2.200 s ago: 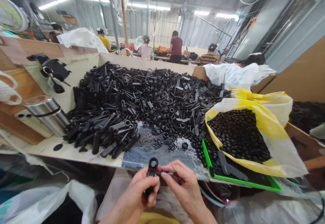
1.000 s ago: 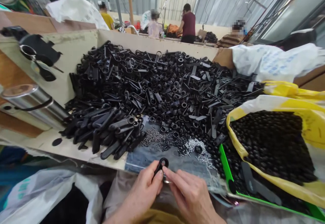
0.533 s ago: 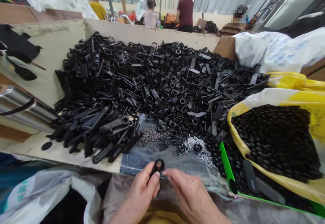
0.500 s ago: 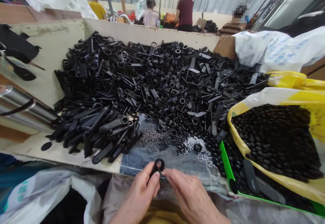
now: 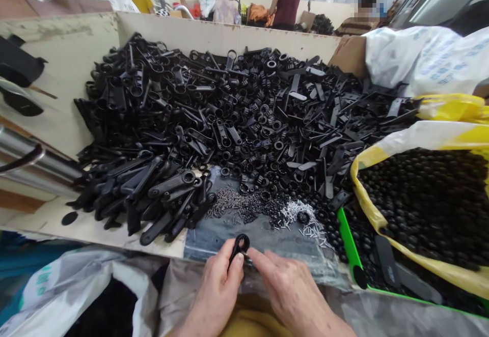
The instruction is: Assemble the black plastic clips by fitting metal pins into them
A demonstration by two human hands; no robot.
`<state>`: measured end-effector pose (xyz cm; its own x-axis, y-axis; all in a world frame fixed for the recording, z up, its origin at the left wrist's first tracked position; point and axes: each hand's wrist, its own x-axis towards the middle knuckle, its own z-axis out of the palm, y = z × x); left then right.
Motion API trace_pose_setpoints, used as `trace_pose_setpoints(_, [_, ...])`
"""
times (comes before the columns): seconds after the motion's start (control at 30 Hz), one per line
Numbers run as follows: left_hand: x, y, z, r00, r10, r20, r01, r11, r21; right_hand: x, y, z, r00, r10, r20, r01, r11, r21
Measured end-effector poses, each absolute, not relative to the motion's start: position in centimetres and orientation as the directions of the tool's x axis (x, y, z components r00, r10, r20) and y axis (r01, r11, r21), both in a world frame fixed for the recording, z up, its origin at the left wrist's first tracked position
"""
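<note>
At the bottom centre my left hand [image 5: 219,286] is closed round a black plastic handle piece [image 5: 240,243] whose ring end sticks up above my thumb. My right hand [image 5: 290,291] lies beside it with its fingertips pinched against the ring; whatever small part they hold is hidden. Both hands hover over a dark mat [image 5: 244,235] at the table's front edge. Just beyond them lie little heaps of dark springs [image 5: 225,205] and shiny pins [image 5: 305,220].
A big heap of black plastic parts [image 5: 229,118] fills the wooden bin. A yellow bag of black beads [image 5: 424,199] sits over a green tray [image 5: 346,235] at right. A steel flask [image 5: 34,161] lies at left. Plastic bags hang below. Several people work behind.
The view has tilted down and drawn closer to the bin. My hands stay together on the handle piece, which has turned from flat-on to edge-on between my fingers.
</note>
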<state>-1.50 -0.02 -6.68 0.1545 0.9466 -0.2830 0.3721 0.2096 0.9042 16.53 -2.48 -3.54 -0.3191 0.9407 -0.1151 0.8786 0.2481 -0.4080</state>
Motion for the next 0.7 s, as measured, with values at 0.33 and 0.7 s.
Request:
trace_pose_setpoints(0.33, [-0.6,0.5,-6.9,0.224,0.95,-0.217,0.449,0.097,0.888,13.5,-3.3,-4.1,-0.213,0.966,-0.148,0.969,0.188,-0.163])
trace_pose_setpoints(0.7, [-2.8,1.9,-3.7,0.021,0.918,-0.395,-0.046,0.396,0.917,20.0,-4.3,1.6,-0.205,0.961,-0.184,0.69,0.009,-0.724])
